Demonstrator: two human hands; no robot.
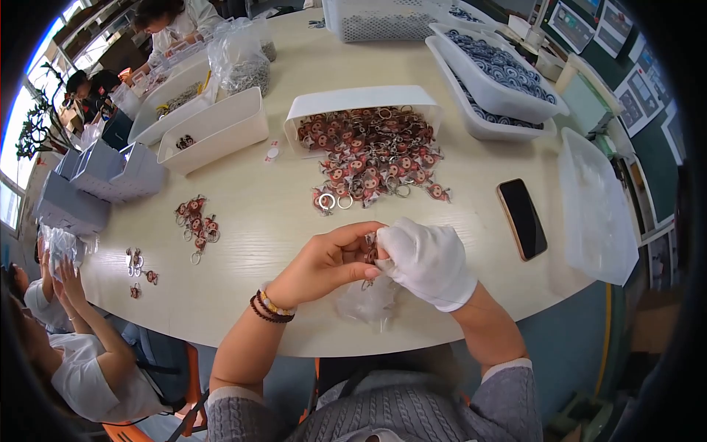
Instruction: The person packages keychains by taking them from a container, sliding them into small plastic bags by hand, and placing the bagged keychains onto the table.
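Observation:
My left hand point(328, 267), bare and with beaded bracelets at the wrist, pinches a small reddish keychain point(371, 249) between thumb and fingers. Against it, in a white glove, my right hand point(426, 261) has its fingers closed on the keychain's other side. The gloved fingers hide part of it. Below both hands a clear plastic bag point(367, 302) lies on the table. Beyond them, a heap of keychains with metal rings point(375, 158) spills out of a tipped white bin point(361, 97).
A phone point(522, 219) lies at the right, beside a translucent tray point(598, 206). Small keychain groups point(197, 225) sit at the left, near grey boxes point(96, 180). Stacked tubs point(493, 74) stand at the back right. Other people work at the left and far left.

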